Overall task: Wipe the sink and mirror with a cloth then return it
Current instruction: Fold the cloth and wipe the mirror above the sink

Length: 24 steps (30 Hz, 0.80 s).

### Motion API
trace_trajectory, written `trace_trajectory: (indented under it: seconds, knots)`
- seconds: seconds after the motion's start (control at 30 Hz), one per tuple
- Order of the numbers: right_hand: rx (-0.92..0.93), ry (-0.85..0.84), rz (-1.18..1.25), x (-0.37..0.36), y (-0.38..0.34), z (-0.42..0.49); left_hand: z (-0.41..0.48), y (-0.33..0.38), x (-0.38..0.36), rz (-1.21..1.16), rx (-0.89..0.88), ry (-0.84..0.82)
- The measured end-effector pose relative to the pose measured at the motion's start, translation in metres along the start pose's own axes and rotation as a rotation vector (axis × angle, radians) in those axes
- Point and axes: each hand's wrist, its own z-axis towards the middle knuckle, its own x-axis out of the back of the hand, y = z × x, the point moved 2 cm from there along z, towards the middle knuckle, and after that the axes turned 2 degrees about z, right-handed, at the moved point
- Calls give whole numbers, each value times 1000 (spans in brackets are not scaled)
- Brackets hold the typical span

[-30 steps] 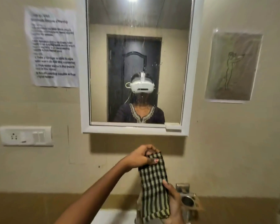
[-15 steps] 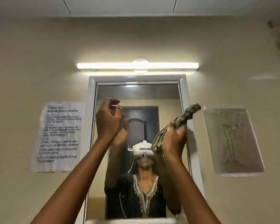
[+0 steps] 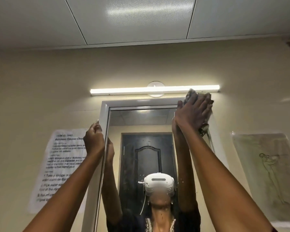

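Cloth [image 3: 206,126]: checked fabric, soft and bunched; half a second ago it stuck out of a raised fist in front of the glass, now it is pressed flat against the top right corner of the mirror.
Notice [image 3: 60,164]: printed paper sheet, slightly wrinkled, on the wall left of the frame, partly behind the forearm.
Left hand [image 3: 94,141]: has moved from mid-glass to the left edge of the frame, fingers curled round the edge; holds no cloth.
Mirror [image 3: 141,118]: tall flat glass in a smooth white frame; droplets and specks show on the lower glass.
Lamp [image 3: 154,89]: long lit tube just above the frame.
Right hand [image 3: 192,113]: fingers stretched out nearly flat, palm pushing the cloth onto the corner.
Drawing [image 3: 266,173]: thin sheet with a faint line figure, right of the mirror.
Stage: mirror wiping appears to be just starting at the top; sink out of view, so its state cannot be told.
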Motion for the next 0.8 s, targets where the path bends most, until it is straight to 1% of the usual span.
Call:
trace_trajectory:
  seconds: [0.07, 0.13, 0.2, 0.3, 0.37, 0.43, 0.5, 0.57, 0.67, 0.73, 0.8]
  knots:
    - [100, -41, -52, -8, -18, -6, 1, -3, 1, -56, 11, -10]
    - [227, -142, -93, -19, -48, -19, 1, -5, 2, -90, 12, -20]
    - [353, -222, -37, -28, -86, -40, 2, -8, 4, -141, -2, -22]
    - [525, -300, 121, -35, -139, -75, 2, -13, 4, -232, -34, -41]
    - [642, -367, 164, -41, -165, -97, 2, -16, 3, -290, -68, -67]
    - [763, -427, 118, -46, -181, -117, 3, -18, 3, -333, -102, -79]
    - [876, -445, 29, -51, -183, -133, 4, -21, 4, -372, -97, -62]
    - [931, -438, 11, -52, -179, -140, 6, -23, 5, -413, -75, -32]
    - [975, -442, -35, -47, -160, -135, 4, -22, 5, -351, -112, -32]
    - [959, -422, -80, -41, -140, -126, 2, -22, 6, -305, -146, -59]
    - [891, -409, -70, -32, -114, -112, 1, -21, 6, -301, -152, -85]
